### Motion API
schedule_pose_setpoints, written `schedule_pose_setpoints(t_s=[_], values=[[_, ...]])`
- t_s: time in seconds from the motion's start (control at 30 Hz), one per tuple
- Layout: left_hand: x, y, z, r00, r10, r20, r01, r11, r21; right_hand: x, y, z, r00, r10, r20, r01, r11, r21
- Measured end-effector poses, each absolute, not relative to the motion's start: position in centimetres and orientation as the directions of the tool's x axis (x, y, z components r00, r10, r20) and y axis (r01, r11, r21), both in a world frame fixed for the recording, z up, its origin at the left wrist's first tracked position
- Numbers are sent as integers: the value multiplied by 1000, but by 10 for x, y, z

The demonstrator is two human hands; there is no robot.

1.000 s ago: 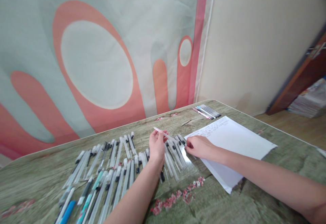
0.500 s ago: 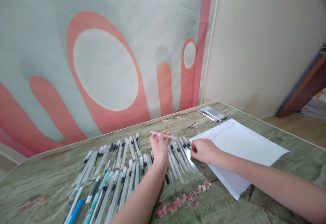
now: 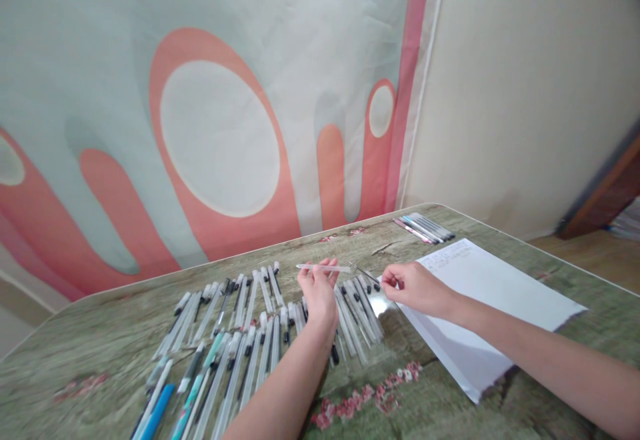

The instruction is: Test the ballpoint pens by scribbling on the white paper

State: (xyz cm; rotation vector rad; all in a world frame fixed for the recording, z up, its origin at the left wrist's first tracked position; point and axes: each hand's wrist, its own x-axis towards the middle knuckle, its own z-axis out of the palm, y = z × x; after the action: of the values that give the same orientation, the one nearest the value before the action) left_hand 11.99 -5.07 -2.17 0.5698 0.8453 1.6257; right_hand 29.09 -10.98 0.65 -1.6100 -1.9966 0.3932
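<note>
A clear pen barrel (image 3: 331, 268) lies crosswise in the fingers of my left hand (image 3: 320, 297), above the pens. My right hand (image 3: 413, 285) pinches a thin dark pen refill (image 3: 368, 273), whose far end points toward the open end of the barrel. A small gap seems to part the two, though I cannot be sure. Below both hands, clear pen barrels (image 3: 359, 313) with black parts lie side by side on the table, some hidden by my left forearm. More disassembled pens and caps (image 3: 220, 300) form rows to the left.
White paper (image 3: 505, 300) with handwriting at its top lies under my right forearm on the wood-patterned table (image 3: 90, 340). Several pens (image 3: 425, 228) sit at the back right. Coloured pens, one blue (image 3: 159, 410), lie front left. A printed curtain (image 3: 225, 140) hangs behind.
My right hand has lifted slightly from the row of pens, and the thin refill now shows in its fingers. My left hand keeps its hold on the barrel. The view has shifted a little.
</note>
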Motion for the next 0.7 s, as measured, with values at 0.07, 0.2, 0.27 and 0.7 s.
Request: schedule_pose_setpoints(t_s=[0.07, 0.2, 0.27, 0.7], values=[[119, -50, -22, -240, 968, -76, -628, -94, 773, 291, -110, 6, -143, 961, 236, 794, 254, -553], [119, -50, -20, -268, 960, -79, -627, -111, 771, 291, -110, 2, -151, 957, 246, 798, 265, -541], [119, -51, -19, -263, 961, -82, -631, -107, 768, 291, -110, 0, -165, 955, 246, 800, 276, -533], [129, -66, -13, 17, 984, -176, -689, 139, 711, 293, -110, 12, -202, 893, 401, 722, 413, -555]])
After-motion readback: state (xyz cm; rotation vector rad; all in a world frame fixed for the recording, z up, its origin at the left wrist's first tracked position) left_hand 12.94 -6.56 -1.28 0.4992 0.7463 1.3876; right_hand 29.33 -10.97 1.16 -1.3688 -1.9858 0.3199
